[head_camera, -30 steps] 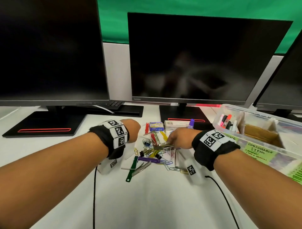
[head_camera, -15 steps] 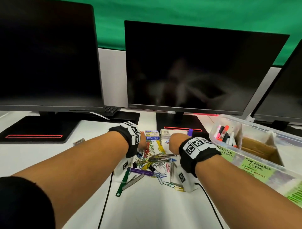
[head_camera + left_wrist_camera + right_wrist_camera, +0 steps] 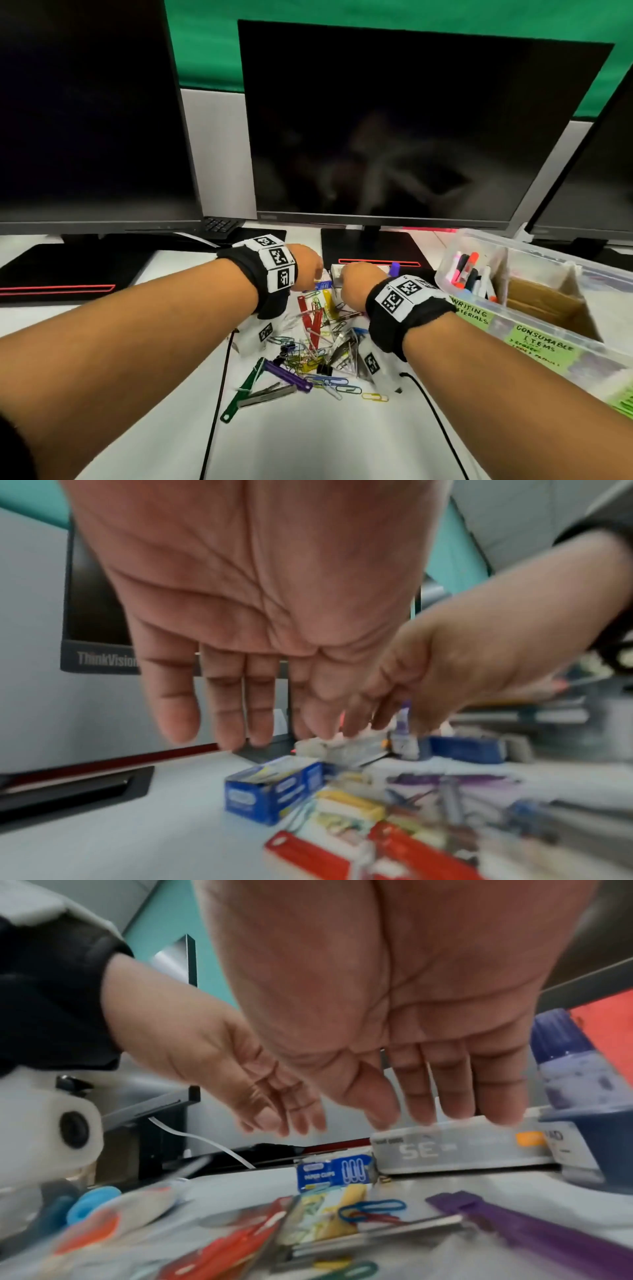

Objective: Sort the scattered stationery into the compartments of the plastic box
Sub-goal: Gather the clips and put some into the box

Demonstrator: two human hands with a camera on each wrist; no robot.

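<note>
Scattered stationery [image 3: 318, 353] lies on the white desk: coloured paper clips, red, green and purple strips, binder clips. Behind it sit a blue paper-clip box [image 3: 274, 791] [image 3: 334, 1173] and a grey box [image 3: 462, 1148]. My left hand [image 3: 310, 265] [image 3: 240, 739] hovers above the blue box, fingers straight, holding nothing. My right hand [image 3: 356, 274] [image 3: 445, 1115] reaches over the grey box with straight fingers at its top edge. The clear plastic box [image 3: 452, 253] stands at the right, with markers [image 3: 469, 274] in its nearest compartment.
Three dark monitors stand behind; a black stand base [image 3: 373, 246] lies just beyond the hands. A purple-capped bottle [image 3: 565, 1069] stands right of the grey box. A cardboard insert [image 3: 541, 301] fills the box's second compartment. Black cables [image 3: 435, 411] trail over the near desk.
Both hands have moved forward, off the middle of the clip pile toward the small boxes at the back. The right hand has left the clips it was touching.
</note>
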